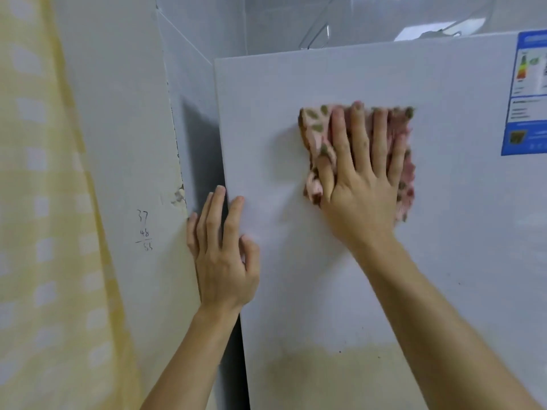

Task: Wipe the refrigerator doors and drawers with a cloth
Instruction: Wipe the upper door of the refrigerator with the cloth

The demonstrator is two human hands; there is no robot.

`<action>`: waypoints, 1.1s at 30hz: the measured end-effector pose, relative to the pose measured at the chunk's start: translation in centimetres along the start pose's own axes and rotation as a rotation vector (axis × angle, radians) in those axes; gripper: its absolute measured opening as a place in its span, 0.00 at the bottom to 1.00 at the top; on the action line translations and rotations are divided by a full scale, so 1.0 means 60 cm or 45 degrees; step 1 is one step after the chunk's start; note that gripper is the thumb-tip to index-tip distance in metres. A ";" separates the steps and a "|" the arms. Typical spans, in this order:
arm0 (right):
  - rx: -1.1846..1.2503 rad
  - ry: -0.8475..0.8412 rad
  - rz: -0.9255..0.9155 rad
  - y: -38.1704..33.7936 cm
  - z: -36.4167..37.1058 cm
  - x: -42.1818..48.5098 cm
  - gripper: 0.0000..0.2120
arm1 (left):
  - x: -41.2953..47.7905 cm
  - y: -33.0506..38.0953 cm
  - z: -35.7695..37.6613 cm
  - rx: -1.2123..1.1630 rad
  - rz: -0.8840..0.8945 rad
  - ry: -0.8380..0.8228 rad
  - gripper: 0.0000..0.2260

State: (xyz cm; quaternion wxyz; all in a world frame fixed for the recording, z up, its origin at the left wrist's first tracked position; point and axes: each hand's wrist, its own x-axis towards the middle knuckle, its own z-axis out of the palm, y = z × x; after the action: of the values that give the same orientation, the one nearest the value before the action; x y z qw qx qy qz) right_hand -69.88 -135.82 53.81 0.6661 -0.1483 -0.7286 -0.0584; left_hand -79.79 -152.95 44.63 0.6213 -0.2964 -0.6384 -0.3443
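Note:
The white refrigerator door (340, 291) fills the right half of the view. A pink cloth (316, 134) with green leaf spots lies flat against its upper part. My right hand (361, 179) presses on the cloth with the fingers spread and the thumb tucked into a fold. My left hand (222, 250) rests on the door's left edge, fingers curled around it, holding no cloth.
A blue energy label (527, 96) sticks to the door's top right. A white wall (127, 143) with pencilled numbers stands close on the left. A yellow checked curtain (44, 232) hangs further left. A clear plastic item (319, 34) shows above the fridge top.

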 end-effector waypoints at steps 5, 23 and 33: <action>0.004 0.066 0.025 -0.009 -0.002 0.124 0.27 | 0.004 0.011 0.000 0.009 -0.016 0.029 0.27; 0.024 -0.202 -0.133 0.096 0.004 -0.312 0.29 | -0.041 0.087 0.024 -0.060 0.057 -0.078 0.27; 0.073 -0.006 0.074 0.124 -0.028 0.043 0.28 | -0.026 0.116 0.037 -0.044 0.058 -0.083 0.28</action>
State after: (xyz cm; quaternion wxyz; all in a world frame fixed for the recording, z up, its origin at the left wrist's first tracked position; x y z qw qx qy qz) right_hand -66.28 -128.89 55.67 0.6697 -0.1506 -0.7270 -0.0177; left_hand -75.43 -147.01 43.61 0.6026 -0.3327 -0.6454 -0.3312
